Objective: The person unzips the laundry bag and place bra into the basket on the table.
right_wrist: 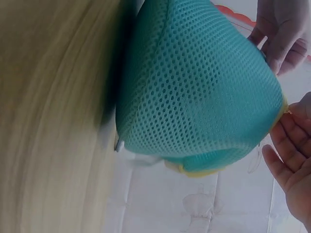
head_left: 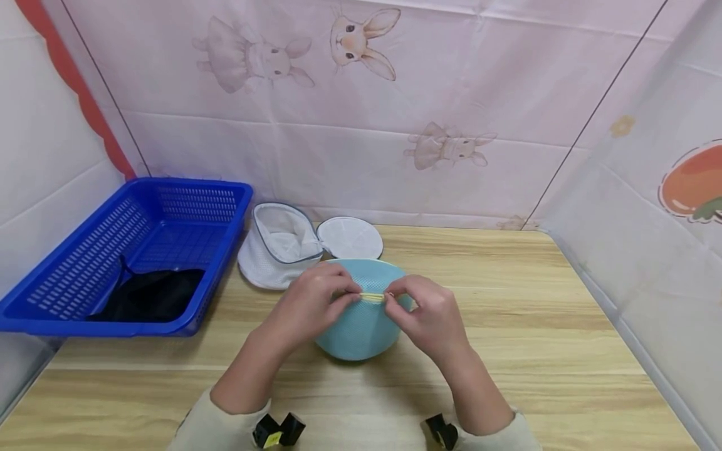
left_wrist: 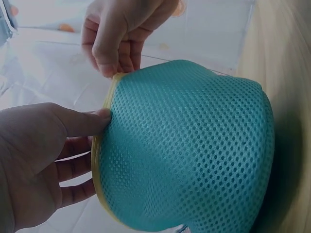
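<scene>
A teal mesh laundry bag (head_left: 361,338) stands on the table in front of me, with a yellow trim (head_left: 372,297) along its upper edge. My left hand (head_left: 316,297) pinches that trim between thumb and fingers. A short way to the right, my right hand (head_left: 430,313) pinches the same edge. The left wrist view shows the left thumb on the teal mesh (left_wrist: 194,145) and the fingers behind the trim. From the right wrist, the bag (right_wrist: 209,92) looks rounded, with a small metal zipper pull (right_wrist: 119,144) near its base.
Behind the bag sits a white mesh bag (head_left: 262,269) with its round lid (head_left: 351,238) folded back. To the left is a blue plastic basket (head_left: 211,294) holding a black cloth item (head_left: 152,297). A rabbit-printed curtain (head_left: 338,169) hangs along the table's back edge.
</scene>
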`<state>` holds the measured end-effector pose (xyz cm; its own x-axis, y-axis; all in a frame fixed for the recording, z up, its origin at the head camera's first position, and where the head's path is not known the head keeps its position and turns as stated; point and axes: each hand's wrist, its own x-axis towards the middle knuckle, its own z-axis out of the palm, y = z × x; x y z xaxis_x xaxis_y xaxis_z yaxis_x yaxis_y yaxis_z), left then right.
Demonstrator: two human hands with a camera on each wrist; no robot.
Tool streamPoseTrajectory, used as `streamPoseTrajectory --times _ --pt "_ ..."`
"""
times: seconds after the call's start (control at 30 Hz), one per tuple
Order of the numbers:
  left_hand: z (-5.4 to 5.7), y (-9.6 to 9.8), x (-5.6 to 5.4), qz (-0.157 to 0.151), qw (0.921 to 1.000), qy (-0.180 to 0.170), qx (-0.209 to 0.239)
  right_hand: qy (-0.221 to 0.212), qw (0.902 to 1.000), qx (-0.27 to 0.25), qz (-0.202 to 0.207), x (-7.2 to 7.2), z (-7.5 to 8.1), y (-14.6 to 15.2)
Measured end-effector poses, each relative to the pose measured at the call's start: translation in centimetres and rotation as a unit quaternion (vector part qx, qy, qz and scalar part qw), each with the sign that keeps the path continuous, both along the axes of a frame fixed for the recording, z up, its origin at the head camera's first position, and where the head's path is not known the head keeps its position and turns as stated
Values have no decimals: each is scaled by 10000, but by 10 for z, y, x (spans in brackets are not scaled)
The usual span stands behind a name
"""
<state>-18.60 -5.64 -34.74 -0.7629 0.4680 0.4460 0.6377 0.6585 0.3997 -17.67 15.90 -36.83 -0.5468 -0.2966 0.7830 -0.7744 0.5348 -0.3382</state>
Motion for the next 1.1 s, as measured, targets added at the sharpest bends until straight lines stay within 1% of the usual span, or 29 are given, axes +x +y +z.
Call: streamPoseTrajectory --times 0.1,0.2,0.43,0.53,0.63,0.73,0.87,1.0,1.1 --pt "-1 0 0 22 9999 161 -31 45 10000 -60 64 1 -1 -2" --pt "-2 1 0 45 9994 340 -59 -16 9997 -154 172 1 -3 -5" --pt "-7 12 3 -298 9981 494 -235 -200 9986 -277 402 0 -10 -11" --pt "-8 14 5 -230 9982 500 -256 -396 9984 -188 371 0 -11 -12" --pt "-8 12 4 -176 9988 410 -187 -778 9964 -93 334 0 -11 -11" --pt "-7 11 4 -181 9990 364 -171 -1045 9941 7 296 0 -10 -9" --pt "-8 11 3 -179 9987 439 -177 -1129 9931 270 188 -1 -9 -8" --pt "-8 11 3 -278 9978 569 -180 -1194 9909 618 39 -1 -8 -8" --pt "-8 11 3 -340 9975 594 -183 -1191 9905 688 6 -1 -9 -8"
